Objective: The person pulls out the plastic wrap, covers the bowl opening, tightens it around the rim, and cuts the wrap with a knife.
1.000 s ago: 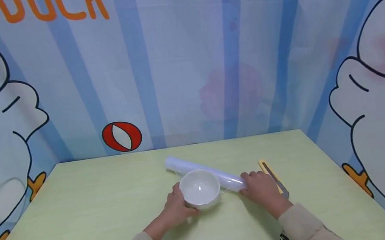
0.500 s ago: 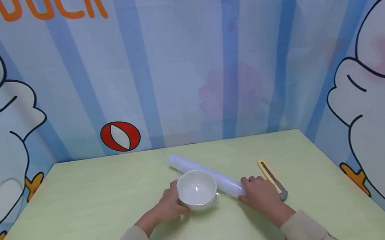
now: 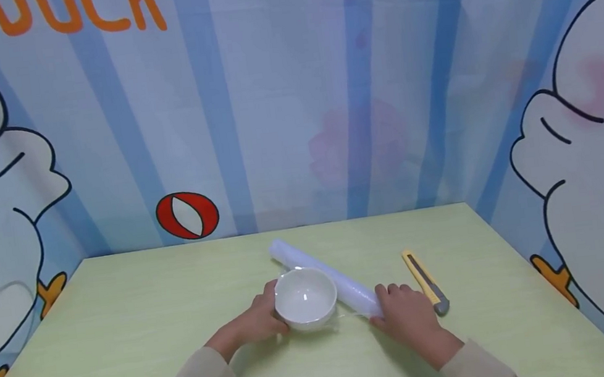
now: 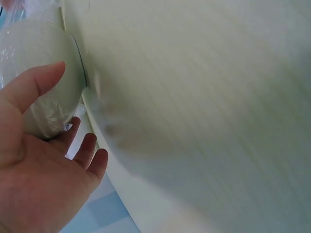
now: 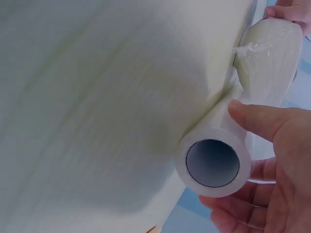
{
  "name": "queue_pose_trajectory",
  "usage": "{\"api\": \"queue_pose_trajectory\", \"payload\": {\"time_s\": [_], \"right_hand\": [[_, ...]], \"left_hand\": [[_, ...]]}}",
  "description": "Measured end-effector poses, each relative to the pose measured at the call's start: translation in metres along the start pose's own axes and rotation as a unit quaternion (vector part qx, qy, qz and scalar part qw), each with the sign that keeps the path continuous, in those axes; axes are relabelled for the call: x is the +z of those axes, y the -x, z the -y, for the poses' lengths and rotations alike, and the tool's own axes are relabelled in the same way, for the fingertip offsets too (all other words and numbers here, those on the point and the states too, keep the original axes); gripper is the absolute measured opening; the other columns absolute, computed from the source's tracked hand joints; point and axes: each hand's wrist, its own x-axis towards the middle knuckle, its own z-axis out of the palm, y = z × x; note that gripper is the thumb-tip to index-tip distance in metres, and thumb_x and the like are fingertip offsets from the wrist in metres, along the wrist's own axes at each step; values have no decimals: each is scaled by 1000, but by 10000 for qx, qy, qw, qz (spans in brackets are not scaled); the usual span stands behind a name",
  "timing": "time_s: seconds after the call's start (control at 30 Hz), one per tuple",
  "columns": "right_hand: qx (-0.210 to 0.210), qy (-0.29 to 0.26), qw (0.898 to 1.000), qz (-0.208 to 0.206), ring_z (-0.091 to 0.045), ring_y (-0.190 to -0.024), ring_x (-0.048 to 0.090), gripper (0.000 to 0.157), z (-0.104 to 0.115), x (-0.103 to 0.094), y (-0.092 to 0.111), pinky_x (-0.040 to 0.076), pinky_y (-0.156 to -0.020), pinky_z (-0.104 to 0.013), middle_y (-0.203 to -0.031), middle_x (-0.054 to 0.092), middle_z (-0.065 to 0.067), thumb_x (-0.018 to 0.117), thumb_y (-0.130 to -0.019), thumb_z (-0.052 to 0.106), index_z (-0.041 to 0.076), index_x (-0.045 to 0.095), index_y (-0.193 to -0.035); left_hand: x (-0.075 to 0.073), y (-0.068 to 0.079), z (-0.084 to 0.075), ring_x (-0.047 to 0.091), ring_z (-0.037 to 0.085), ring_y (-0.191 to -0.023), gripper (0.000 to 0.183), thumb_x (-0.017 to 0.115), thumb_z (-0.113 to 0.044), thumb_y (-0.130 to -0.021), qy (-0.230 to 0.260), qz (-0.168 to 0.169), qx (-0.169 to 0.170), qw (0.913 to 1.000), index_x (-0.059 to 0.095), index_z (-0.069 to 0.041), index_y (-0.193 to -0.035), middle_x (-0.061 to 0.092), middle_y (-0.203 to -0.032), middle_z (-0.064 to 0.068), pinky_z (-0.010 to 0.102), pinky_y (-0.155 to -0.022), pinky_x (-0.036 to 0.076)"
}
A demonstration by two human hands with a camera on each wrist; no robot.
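A white bowl [image 3: 306, 298] stands mid-table with clear plastic film drawn over its outside, wrinkled in the left wrist view. My left hand [image 3: 259, 316] holds its left side, the thumb [image 4: 43, 82] on the near wall and the fingers round the far side. Behind the bowl and to its right lies a long roll of plastic wrap [image 3: 325, 275], slanting away to the left. My right hand [image 3: 408, 315] grips its near end, where the hollow core [image 5: 213, 163] shows in the right wrist view. A thin stretch of film [image 3: 352, 315] runs between roll and bowl.
A yellow and grey utility knife [image 3: 426, 282] lies on the pale green table [image 3: 153, 305], just right of my right hand. Behind the table hangs a blue striped cloth [image 3: 280, 91] printed with cartoon ducks.
The bowl has shifted slightly left with my left hand. My right hand has turned the roll: its far end went right, its near end left. Film now shows between bowl and roll.
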Motion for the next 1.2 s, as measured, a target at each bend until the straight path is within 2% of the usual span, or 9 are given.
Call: {"api": "queue_pose_trajectory", "payload": {"time_s": [0.3, 0.43, 0.57, 0.67, 0.77, 0.9, 1.0, 1.1, 1.2], "right_hand": [[-54, 30, 9998, -212, -18, -57, 46, 48, 7, -3, 8, 39, -41, -31, -67, 50, -6, 75, -69, 44, 7, 50, -87], [-61, 159, 9995, -275, -17, -55, 43, 49, 10, -2, 10, 36, -39, -29, -65, 46, -5, 74, -69, 45, 7, 48, -85], [-85, 193, 9994, -265, -17, -54, 42, 49, 12, -2, 12, 35, -39, -29, -64, 45, -5, 74, -69, 45, 7, 47, -85], [34, -4, 9999, 164, -17, -57, 43, 49, 12, -5, 10, 36, -41, -30, -67, 47, -5, 72, -71, 46, 7, 48, -88], [200, -346, 9946, 959, -18, -61, 46, 54, 8, -11, 6, 38, -44, -33, -73, 50, -6, 68, -74, 53, 7, 50, -95], [412, -932, 9750, 1977, -17, -60, 49, 52, -2, -24, -6, 39, -48, -34, -74, 55, -3, 58, -79, 59, 11, 55, -99], [391, -1298, 9574, 2551, -14, -61, 50, 41, -13, -32, -17, 39, -53, -33, -75, 59, 1, 52, -85, 56, 17, 59, -97], [222, -1516, 9426, 2966, -13, -69, 53, 34, -21, -34, -31, 42, -60, -34, -83, 62, 2, 49, -90, 48, 18, 62, -100], [135, -1825, 9350, 3039, -15, -81, 56, 31, -23, -29, -45, 46, -69, -36, -95, 64, -3, 49, -93, 39, 12, 62, -103]], "left_hand": [[-7, 2, 1, 26, 32, -128, 106, 81, -12, -62, -207, 55, 46, 9998, 14, -7, -145, 30, -141, 13, 61, -104, 24], [-1, 14, -3, 26, 37, -131, 115, 84, -22, -61, -218, -305, 13, 9993, 9, -1, -145, 31, -143, 17, 61, -105, 23], [15, 26, -10, 33, 40, -127, 119, 84, -35, -61, -152, -860, -229, 9959, 7, 4, -143, 36, -138, 22, 60, -101, 30], [27, 30, -15, 37, 41, -123, 120, 82, -41, -61, 55, -1247, -305, 9917, 8, 6, -142, 38, -134, 25, 58, -98, 35], [35, 29, -20, 40, 40, -120, 118, 82, -43, -61, 266, -1488, -346, 9879, 10, 5, -141, 39, -131, 26, 55, -95, 38], [41, 29, -23, 41, 39, -118, 116, 82, -41, -61, 332, -1658, -391, 9848, 10, 5, -140, 38, -130, 25, 53, -94, 40], [43, 30, -25, 41, 40, -118, 117, 83, -40, -62, 390, -1689, -393, 9841, 9, 5, -140, 38, -130, 26, 54, -94, 40], [43, 31, -25, 39, 41, -120, 117, 81, -42, -64, 472, -1642, -413, 9844, 7, 5, -141, 36, -132, 27, 55, -95, 39], [43, 31, -25, 38, 42, -122, 117, 79, -44, -66, 486, -1622, -419, 9847, 6, 5, -142, 34, -134, 28, 56, -97, 38]]}}
